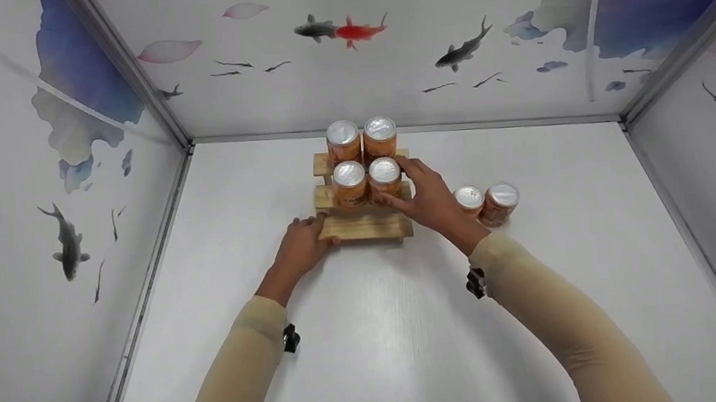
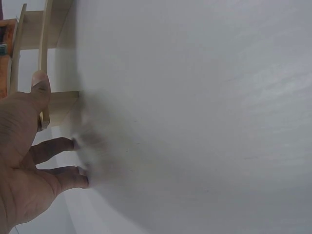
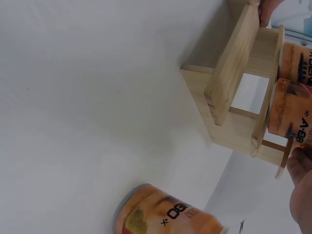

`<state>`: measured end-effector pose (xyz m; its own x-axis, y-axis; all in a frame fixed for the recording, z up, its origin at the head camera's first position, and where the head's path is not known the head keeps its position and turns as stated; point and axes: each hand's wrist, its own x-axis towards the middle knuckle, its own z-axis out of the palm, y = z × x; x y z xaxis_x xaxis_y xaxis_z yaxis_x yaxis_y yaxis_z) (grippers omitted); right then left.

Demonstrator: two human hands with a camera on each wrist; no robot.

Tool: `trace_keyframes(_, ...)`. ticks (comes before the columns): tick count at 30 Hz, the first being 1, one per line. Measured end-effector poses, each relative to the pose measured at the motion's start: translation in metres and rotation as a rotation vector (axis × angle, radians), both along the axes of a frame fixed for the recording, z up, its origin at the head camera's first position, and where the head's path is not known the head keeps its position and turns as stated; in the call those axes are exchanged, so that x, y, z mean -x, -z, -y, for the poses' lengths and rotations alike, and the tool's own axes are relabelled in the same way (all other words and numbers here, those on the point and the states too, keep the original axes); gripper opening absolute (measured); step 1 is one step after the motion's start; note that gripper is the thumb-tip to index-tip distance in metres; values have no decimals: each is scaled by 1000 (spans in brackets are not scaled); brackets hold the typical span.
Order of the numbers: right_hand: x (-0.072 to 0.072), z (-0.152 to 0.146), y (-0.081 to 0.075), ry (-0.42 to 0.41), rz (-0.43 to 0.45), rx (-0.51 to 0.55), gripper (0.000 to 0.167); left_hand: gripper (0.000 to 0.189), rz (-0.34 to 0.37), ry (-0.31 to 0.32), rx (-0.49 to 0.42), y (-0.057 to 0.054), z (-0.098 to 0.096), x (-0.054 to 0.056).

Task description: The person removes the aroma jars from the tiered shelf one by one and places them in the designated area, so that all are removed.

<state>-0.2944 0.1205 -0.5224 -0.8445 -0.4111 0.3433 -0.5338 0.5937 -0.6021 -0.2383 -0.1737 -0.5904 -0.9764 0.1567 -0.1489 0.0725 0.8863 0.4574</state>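
Note:
A three-step wooden rack (image 1: 366, 227) stands near the back of the table. Two orange cans with silver lids, one of them the left can (image 1: 350, 189), are on its middle step, and two more, including the back can (image 1: 380, 136), stand on the top step. My right hand (image 1: 428, 198) grips the right can (image 1: 385, 176) on the middle step, thumb in front and fingers around its right side. At the left end of the bottom step, my left hand (image 1: 303, 247) pinches the board between thumb (image 2: 41, 83) and a finger; its other fingertips are at the table.
Right of the rack, two more orange cans, a nearer one (image 1: 501, 204) and one partly behind my right wrist (image 1: 469, 198), stand side by side on the white table (image 1: 370, 353). Walls printed with fish enclose the back (image 1: 387, 90) and both sides.

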Motion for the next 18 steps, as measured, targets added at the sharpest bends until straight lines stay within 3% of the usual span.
trace_keyframes(18,0,12,-2,8,40,97,76,74,-49,19,10,2,0,0)
